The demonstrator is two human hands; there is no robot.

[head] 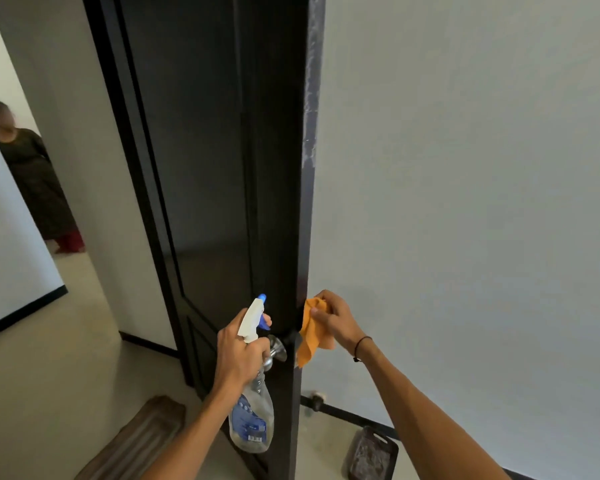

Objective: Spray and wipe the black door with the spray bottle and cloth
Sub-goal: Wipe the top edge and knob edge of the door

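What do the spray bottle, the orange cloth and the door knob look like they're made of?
Spray bottle: clear plastic body, see-through, with a white and blue plastic trigger head. Orange cloth: soft fabric, possibly microfibre, since it hangs in limp folds. Door knob: likely polished metal, silvery with bright reflections.

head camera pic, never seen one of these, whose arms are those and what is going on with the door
There is only one picture, taken by a wide-angle camera worn on a person's head, looking forward and down. That is why you see two bare arms reaching in from the bottom: they belong to the wearer. No robot is involved.

The left hand grips a clear spray bottle by its neck, its white nozzle pointing at the black door. The right hand pinches an orange cloth against the door's edge, just above a metal knob.

On the floor lie a brown mat and a dark tray. Another person stands in the passage far left.
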